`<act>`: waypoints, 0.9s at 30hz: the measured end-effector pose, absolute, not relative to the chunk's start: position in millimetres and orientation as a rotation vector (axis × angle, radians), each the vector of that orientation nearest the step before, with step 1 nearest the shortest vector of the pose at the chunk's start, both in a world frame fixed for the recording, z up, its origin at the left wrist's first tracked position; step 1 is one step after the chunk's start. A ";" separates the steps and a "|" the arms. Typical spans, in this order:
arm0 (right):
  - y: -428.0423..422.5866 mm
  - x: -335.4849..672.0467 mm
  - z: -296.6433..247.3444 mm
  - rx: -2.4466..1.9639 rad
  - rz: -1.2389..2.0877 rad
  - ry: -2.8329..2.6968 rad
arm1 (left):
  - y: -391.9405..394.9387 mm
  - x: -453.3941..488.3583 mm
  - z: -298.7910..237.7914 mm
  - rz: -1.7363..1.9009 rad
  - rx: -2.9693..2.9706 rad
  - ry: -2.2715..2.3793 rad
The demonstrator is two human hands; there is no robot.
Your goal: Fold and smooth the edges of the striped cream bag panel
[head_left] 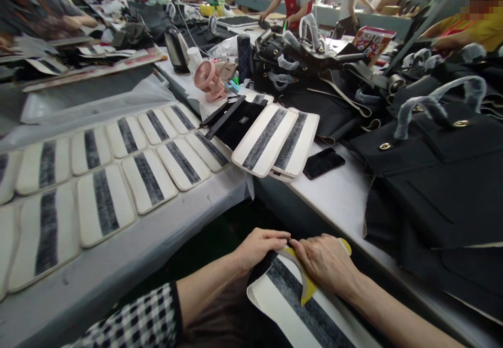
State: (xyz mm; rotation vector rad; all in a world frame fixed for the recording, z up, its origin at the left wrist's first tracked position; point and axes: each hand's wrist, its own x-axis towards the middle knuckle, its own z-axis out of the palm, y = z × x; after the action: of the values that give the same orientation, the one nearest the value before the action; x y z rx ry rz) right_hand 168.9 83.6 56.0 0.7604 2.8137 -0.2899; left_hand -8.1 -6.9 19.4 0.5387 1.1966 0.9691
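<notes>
My left hand (pixel 257 248) and my right hand (pixel 324 264) meet low in the view, over a white panel with a dark grey stripe (pixel 291 306) that rests on my lap. The left hand's fingers are curled and pinch the panel's top edge. My right hand lies on the panel with fingers pressed together, holding a yellow piece (pixel 308 287) against it. The fingertips of both hands touch at the panel's upper rim.
Several striped white panels (pixel 149 177) lie in rows on the grey table to the left. Two more panels (pixel 275 141), a black phone (pixel 323 162), a pink fan (pixel 208 78) and black handbags (pixel 432 149) are ahead and right. Other people work at the far tables.
</notes>
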 end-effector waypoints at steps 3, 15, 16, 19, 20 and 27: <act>87.9 179.5 50.5 0.823 -0.513 2.783 | -2.3 -8.7 16.5 0.962 0.541 1.151; 112.1 192.7 30.6 1.234 -1.214 2.464 | 7.3 2.0 10.4 0.990 0.799 1.187; 109.6 188.9 33.8 1.186 -1.027 2.526 | 8.3 2.8 9.7 1.000 0.798 1.177; 100.8 181.4 40.7 1.078 -0.633 2.688 | 11.2 4.6 10.1 1.016 0.821 1.167; 98.3 180.2 42.3 1.056 -0.558 2.727 | 11.6 4.8 11.3 1.010 0.837 1.167; 81.9 208.5 76.0 1.444 -0.788 2.634 | -23.2 2.4 0.4 0.961 0.494 1.139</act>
State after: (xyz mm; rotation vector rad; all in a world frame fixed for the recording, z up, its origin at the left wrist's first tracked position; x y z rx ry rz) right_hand 208.5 81.9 76.0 1.4438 2.6341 -0.7880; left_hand 2.4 -23.2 0.4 0.4937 1.1391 0.9608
